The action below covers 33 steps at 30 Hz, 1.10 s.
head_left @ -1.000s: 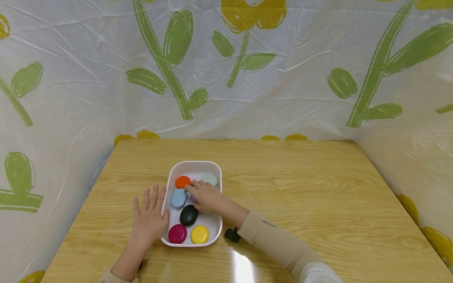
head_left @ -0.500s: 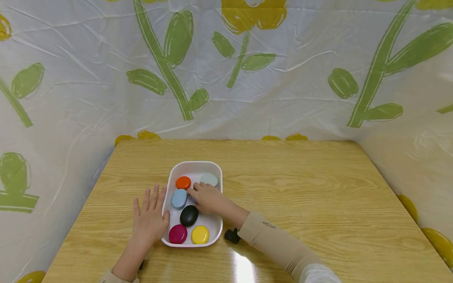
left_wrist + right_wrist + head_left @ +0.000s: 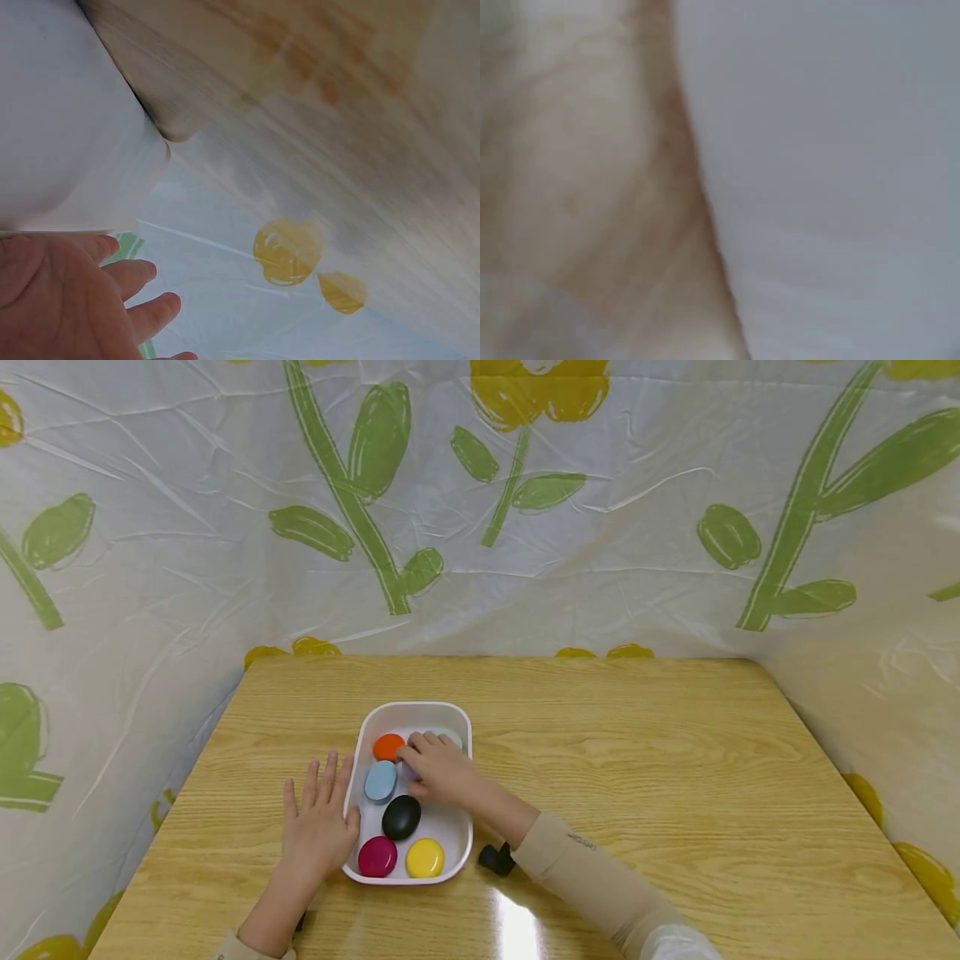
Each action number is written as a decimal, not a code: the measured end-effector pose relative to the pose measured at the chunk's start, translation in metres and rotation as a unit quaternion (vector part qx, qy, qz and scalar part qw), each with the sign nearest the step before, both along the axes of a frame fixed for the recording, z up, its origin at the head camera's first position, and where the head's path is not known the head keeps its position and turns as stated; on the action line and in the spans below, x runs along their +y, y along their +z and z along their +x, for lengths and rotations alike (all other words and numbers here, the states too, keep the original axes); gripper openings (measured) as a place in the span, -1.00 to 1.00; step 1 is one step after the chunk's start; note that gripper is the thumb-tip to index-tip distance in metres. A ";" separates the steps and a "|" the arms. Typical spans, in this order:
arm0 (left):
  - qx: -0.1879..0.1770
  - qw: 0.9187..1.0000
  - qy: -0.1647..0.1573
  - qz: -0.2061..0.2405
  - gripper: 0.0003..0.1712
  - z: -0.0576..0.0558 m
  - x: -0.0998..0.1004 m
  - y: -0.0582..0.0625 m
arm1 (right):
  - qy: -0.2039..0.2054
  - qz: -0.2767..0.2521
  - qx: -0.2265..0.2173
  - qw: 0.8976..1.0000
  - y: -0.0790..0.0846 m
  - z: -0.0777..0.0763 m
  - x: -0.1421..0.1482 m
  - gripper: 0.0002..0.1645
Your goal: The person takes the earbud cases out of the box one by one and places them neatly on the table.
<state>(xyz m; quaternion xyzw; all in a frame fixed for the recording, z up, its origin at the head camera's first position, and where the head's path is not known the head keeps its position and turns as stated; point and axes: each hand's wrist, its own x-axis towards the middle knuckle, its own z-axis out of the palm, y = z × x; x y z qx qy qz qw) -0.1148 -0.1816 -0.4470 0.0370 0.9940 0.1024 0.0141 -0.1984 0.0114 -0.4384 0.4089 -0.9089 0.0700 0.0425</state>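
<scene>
Even light fills the fairly sharp head view, with white glare on the near table (image 3: 637,743). The left wrist view is dim and hazy; the right is greyish, heavily blurred, probably out of focus.

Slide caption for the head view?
Right hand inside a white tray of colorful pebble-like pieces, left hand spread alongside.

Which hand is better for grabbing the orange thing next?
Probably the right hand: it reaches inside the white tray, beside the orange piece. The left hand is spread outside the tray. What's under the right hand is hidden, though.
</scene>
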 end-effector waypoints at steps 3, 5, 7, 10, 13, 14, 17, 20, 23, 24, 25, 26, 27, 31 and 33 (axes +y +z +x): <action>0.002 1.000 0.001 -0.004 -0.25 0.000 0.000 0.000 | -0.008 -0.040 0.008 0.999 0.009 -0.003 0.007 -0.57; 0.002 1.000 0.002 -0.003 -0.25 0.000 0.000 0.000 | -0.014 -0.072 0.004 0.997 0.015 -0.006 0.014 -0.58; 0.001 1.000 0.003 -0.001 -0.25 0.000 0.000 0.000 | -0.023 -0.095 -0.005 0.995 0.020 -0.009 0.022 -0.59; 0.000 1.000 0.004 0.004 -0.25 0.001 0.000 0.000 | -0.042 -0.117 -0.020 0.992 0.023 -0.015 0.035 -0.60; 0.000 1.000 0.005 0.004 -0.25 0.001 0.000 0.000 | -0.067 -0.126 -0.031 0.989 0.023 -0.023 0.049 -0.60; 0.000 1.000 0.005 0.004 -0.25 0.000 0.000 0.000 | -0.075 -0.128 -0.031 0.988 0.022 -0.025 0.054 -0.61; 0.001 1.000 0.006 0.004 -0.25 0.000 0.000 0.000 | -0.105 -0.131 -0.034 0.985 0.018 -0.032 0.068 -0.61; 0.004 1.000 0.005 0.007 -0.26 0.000 0.000 -0.001 | -0.135 -0.132 -0.045 0.981 0.012 -0.037 0.080 -0.60; 0.006 1.000 0.004 0.008 -0.26 0.001 -0.001 -0.001 | -0.164 -0.121 -0.066 0.977 0.006 -0.041 0.089 -0.59; 0.006 1.000 0.004 0.007 -0.26 0.001 -0.001 -0.001 | -0.172 -0.113 -0.075 0.976 0.004 -0.042 0.092 -0.59; 0.006 1.000 0.004 0.006 -0.26 0.001 -0.001 -0.001 | -0.178 -0.103 -0.082 0.975 0.001 -0.042 0.094 -0.58; 0.006 1.000 0.004 0.006 -0.26 0.001 -0.001 -0.001 | -0.183 -0.093 -0.091 0.974 -0.001 -0.043 0.096 -0.58; 0.005 1.000 0.004 0.007 -0.26 0.001 -0.001 -0.001 | -0.188 -0.081 -0.098 0.974 -0.004 -0.043 0.097 -0.58; 0.004 1.000 0.003 0.008 -0.26 0.001 0.000 0.001 | -0.196 -0.049 -0.119 0.972 -0.013 -0.043 0.101 -0.57; 0.004 1.000 0.003 0.008 -0.26 0.001 0.000 0.001 | -0.196 -0.042 -0.123 0.972 -0.016 -0.042 0.102 -0.58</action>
